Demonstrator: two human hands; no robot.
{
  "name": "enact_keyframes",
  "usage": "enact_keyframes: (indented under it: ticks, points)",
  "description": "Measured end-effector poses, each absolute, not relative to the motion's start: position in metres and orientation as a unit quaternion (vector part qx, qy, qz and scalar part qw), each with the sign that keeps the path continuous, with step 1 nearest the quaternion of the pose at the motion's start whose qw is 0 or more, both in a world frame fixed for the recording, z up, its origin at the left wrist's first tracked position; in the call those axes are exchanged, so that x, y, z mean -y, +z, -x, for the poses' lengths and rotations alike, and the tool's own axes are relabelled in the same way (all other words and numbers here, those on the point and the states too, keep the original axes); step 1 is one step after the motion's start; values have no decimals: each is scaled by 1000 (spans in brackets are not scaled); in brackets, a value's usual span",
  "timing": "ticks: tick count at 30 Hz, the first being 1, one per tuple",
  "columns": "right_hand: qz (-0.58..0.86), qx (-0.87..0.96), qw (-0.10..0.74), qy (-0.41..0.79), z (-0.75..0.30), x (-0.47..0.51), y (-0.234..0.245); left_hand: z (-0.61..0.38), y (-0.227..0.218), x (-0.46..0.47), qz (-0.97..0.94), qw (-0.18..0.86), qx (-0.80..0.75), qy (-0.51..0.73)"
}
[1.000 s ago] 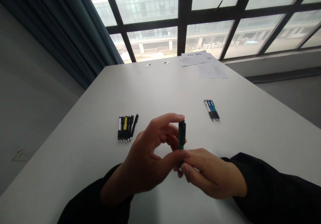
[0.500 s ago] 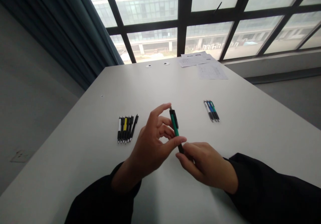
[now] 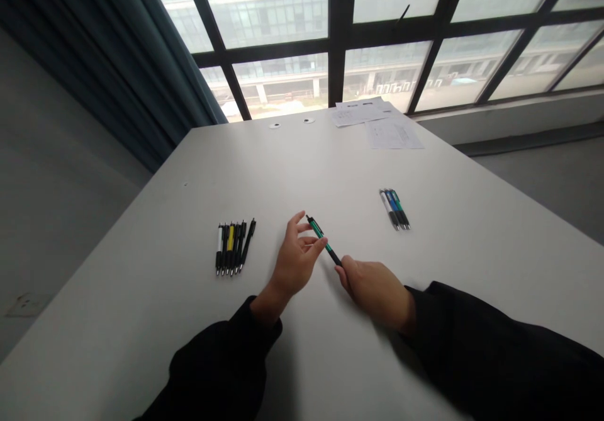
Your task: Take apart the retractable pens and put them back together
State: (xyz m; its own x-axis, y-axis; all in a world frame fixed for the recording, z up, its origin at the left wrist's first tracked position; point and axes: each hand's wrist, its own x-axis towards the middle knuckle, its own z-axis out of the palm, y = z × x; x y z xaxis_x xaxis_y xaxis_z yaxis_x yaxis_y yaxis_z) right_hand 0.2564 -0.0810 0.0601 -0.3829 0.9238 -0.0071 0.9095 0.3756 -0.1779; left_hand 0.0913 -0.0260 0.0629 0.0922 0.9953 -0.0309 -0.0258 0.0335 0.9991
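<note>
L hand (image 3: 295, 258) half-open, thumb against green pen (image 3: 322, 238) barrel; R hand (image 3: 375, 293) fingertips pinched its lower tip (light 2-hand hold = good control) over white tbl (image 3: 141, 282).

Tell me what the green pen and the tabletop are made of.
The green pen looks like glossy moulded plastic, going by its smooth sheen and saturated colour; its tip is too small to tell. The tabletop looks like white laminate, matte, judging by its even, grainless surface, though painted wood is possible.
</note>
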Motion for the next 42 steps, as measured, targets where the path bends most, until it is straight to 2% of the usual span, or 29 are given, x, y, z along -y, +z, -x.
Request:
enact_keyframes:
  ticks: [4, 11, 26, 33, 42]
  points:
    - [544, 834, 50, 84, -258, 80, 56, -90, 57, 21, -491, 590, -451, 455]
    - [543, 834, 63, 74, -253, 83, 54, -86, 50, 16, -475, 583, -470, 462]
    - [734, 678, 11, -16, -335, 23, 56, -89, 37, 12, -547, 576, -483, 369]
    - [761, 648, -17, 4, -344, 25, 55, -87, 37, 11, -563, 572, -479, 357]
    - [782, 614, -59, 89, -350, 27, 55, -87, 37, 9, -576, 570, -474, 345]
